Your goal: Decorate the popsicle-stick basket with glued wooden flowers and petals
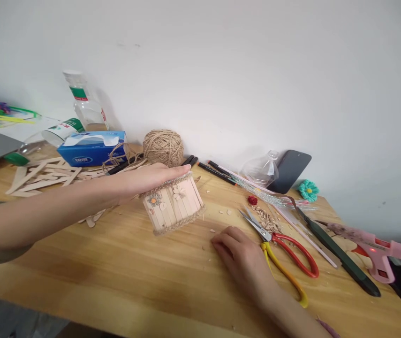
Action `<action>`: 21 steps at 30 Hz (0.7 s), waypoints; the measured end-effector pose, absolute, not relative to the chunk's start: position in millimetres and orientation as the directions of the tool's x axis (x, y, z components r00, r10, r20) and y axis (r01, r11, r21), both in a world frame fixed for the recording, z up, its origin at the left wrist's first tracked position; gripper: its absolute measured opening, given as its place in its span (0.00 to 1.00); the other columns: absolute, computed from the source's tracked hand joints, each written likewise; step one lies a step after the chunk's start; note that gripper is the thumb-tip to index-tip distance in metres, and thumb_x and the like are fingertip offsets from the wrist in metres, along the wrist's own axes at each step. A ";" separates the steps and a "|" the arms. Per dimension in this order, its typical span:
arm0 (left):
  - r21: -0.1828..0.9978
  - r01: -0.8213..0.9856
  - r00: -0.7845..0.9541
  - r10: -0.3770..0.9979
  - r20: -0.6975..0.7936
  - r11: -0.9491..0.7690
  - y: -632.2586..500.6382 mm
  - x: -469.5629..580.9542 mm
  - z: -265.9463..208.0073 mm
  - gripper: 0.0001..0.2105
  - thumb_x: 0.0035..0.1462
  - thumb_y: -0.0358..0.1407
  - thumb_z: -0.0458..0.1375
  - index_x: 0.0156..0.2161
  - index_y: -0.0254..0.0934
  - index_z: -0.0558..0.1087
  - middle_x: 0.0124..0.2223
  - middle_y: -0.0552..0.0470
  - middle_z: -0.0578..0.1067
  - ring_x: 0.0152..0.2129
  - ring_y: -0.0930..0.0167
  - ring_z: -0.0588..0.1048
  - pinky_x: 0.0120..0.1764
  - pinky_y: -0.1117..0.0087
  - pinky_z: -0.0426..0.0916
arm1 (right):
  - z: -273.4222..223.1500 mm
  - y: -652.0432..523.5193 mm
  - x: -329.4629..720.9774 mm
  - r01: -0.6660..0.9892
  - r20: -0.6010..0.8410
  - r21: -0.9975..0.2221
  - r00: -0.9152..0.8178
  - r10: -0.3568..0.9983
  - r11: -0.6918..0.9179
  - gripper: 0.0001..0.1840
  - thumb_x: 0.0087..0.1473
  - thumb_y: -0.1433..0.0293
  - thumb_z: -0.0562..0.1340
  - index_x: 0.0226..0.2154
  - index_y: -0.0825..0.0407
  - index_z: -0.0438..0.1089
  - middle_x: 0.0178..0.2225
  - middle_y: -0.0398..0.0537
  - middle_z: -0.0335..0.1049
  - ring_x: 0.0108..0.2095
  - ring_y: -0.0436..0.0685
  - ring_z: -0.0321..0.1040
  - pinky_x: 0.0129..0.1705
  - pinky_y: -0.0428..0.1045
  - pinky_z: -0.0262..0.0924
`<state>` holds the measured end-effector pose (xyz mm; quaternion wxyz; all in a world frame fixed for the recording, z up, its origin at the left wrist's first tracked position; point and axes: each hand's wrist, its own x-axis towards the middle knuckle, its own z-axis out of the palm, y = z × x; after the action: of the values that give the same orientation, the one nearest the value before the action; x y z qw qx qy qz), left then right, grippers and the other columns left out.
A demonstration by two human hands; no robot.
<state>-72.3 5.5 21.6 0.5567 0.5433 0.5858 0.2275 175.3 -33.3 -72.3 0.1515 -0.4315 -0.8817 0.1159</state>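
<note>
The counter (pixel 123 267) is wooden. In its middle, the left hand (pixel 151 179) grips the top of a little stick basket (pixel 172 203), tipped on its side. The right hand (pixel 240 256) lies curled and empty on the counter, beside the scissors (pixel 284 256).

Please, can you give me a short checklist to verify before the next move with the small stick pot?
1. Left hand covers the top of the popsicle-stick pot: ok.
2. Pot resting flat on the wooden table: cannot tell; it looks tilted.
3. Right hand free, flat on the table: ok.
4. Scissors within reach beside the right hand: ok.
5. Pink glue gun away from both hands, at the table edge: ok.
6. Wood chips scattered near the pot: not ok.
</note>
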 end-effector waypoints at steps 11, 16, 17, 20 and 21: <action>0.865 0.331 0.189 0.872 -0.451 0.376 8.2 -74.6 20.4 0.28 0.44 0.61 0.52 0.31 0.37 0.78 0.37 0.45 0.80 0.37 0.58 0.76 0.40 0.64 0.68 | -73.0 -24.7 181.8 0.726 0.206 -0.392 -0.529 0.823 0.565 0.08 0.58 0.73 0.54 0.32 0.51 0.68 0.33 0.50 0.69 0.34 0.55 0.67 0.35 0.49 0.63; 0.875 0.294 0.210 0.867 -0.451 0.384 9.6 -74.8 19.1 0.25 0.46 0.59 0.52 0.28 0.38 0.77 0.34 0.47 0.80 0.35 0.59 0.77 0.35 0.65 0.68 | -73.1 -26.8 180.0 0.731 0.167 -0.413 -0.526 0.834 0.543 0.06 0.56 0.73 0.56 0.32 0.51 0.69 0.33 0.48 0.69 0.33 0.55 0.67 0.35 0.48 0.63; 0.871 0.296 0.203 0.866 -0.458 0.391 9.6 -74.8 19.2 0.25 0.46 0.59 0.52 0.27 0.37 0.77 0.32 0.47 0.80 0.34 0.59 0.77 0.34 0.66 0.68 | -73.0 -26.7 179.2 0.732 0.162 -0.415 -0.524 0.836 0.540 0.05 0.56 0.73 0.57 0.32 0.51 0.69 0.33 0.48 0.69 0.34 0.55 0.67 0.34 0.48 0.63; 0.863 0.301 0.183 0.864 -0.470 0.405 8.8 -75.4 20.1 0.25 0.48 0.57 0.52 0.26 0.36 0.76 0.30 0.48 0.80 0.31 0.61 0.77 0.34 0.67 0.67 | -72.9 -24.8 177.0 0.742 0.159 -0.414 -0.511 0.845 0.527 0.06 0.56 0.73 0.57 0.31 0.50 0.69 0.33 0.47 0.68 0.33 0.54 0.67 0.34 0.48 0.63; 0.860 0.310 0.176 0.864 -0.472 0.406 8.3 -75.8 20.5 0.25 0.49 0.57 0.51 0.26 0.36 0.76 0.29 0.49 0.80 0.31 0.62 0.77 0.34 0.68 0.67 | -72.9 -24.0 176.4 0.747 0.160 -0.412 -0.504 0.849 0.521 0.06 0.56 0.73 0.57 0.30 0.50 0.69 0.32 0.47 0.68 0.33 0.54 0.67 0.33 0.48 0.63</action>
<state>-75.8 8.3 20.5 0.5887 0.4913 0.5972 0.2354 176.4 -24.0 -72.9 0.1732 -0.4667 -0.8548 0.1463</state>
